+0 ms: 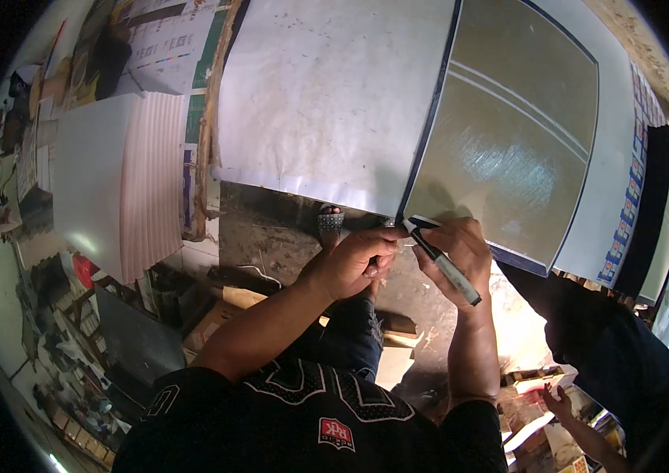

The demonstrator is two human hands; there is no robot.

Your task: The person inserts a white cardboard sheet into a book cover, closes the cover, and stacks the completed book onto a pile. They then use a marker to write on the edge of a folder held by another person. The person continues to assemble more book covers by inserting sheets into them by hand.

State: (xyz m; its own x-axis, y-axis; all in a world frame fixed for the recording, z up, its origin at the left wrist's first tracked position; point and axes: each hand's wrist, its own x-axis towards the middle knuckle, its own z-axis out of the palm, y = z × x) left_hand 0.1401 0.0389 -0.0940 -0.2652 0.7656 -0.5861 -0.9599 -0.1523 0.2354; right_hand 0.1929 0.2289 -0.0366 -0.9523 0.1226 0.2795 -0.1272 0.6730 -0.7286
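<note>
Cardboard box: I noted a brown cardboard box (212,319) low at the left, partly behind the left forearm; its contents were hidden from my view.
Box-like item: I saw a low, pale box-like item (534,381) at the lower right, amid clutter; I could not tell what it held.
Right grip: The right hand (460,254) was closed firmly around a marker (451,273), thumb and fingers wrapped about its pale barrel.
Marker: It lay tilted across the fingers, dark end toward the wearer, tip at the near left corner of the panel; I could not confirm that the tip touched.
Left grip: The left hand (354,262) was mostly closed, fingers curled, index finger extended toward the same corner; I could not tell whether it had hold of anything.
Panel: The tan panel (508,150) with dark edging lay flat, right of a white sheet (327,94), two pale stripes crossing it.
Tabletop: Sheet and panel lay on the tabletop (616,102), its pale surface visible beyond the panel's right edge.
Stack: I recorded a stack of white boards (90,173), edges layered, at the left.
Co-worker: A person in dark clothing (614,347) stood at the right, one hand (559,404) raised, fingers spread.
</note>
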